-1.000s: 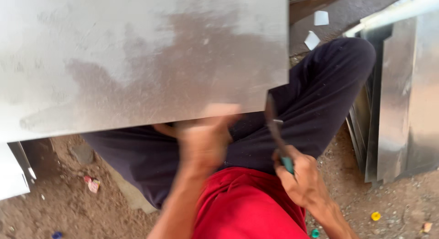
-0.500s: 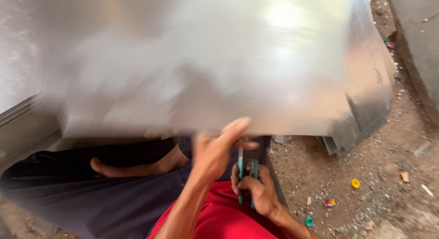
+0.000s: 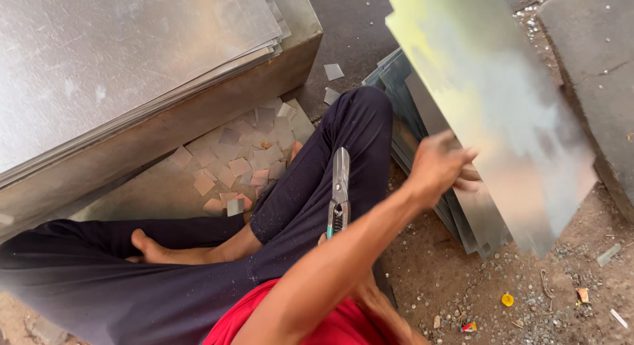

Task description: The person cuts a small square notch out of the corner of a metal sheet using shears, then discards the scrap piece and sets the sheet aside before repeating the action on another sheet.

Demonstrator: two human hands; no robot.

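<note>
Our left hand [image 3: 436, 168] grips the thin metal sheet [image 3: 502, 107] by its sharp edge, up at two o'clock over the stack, where it looks stiff, light and slippery, while our right hand [image 3: 360, 289], mostly hidden, holds the snips [image 3: 339, 190].

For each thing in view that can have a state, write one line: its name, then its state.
Left hand: gripping a metal sheet.
Metal sheet: lifted, tilted, blurred.
Right hand: mostly hidden behind the left arm, holding the snips.
Tin snips: blades shut, pointing up.
Sheet stack: lying flat.
Small offcuts: scattered on the floor.
</note>
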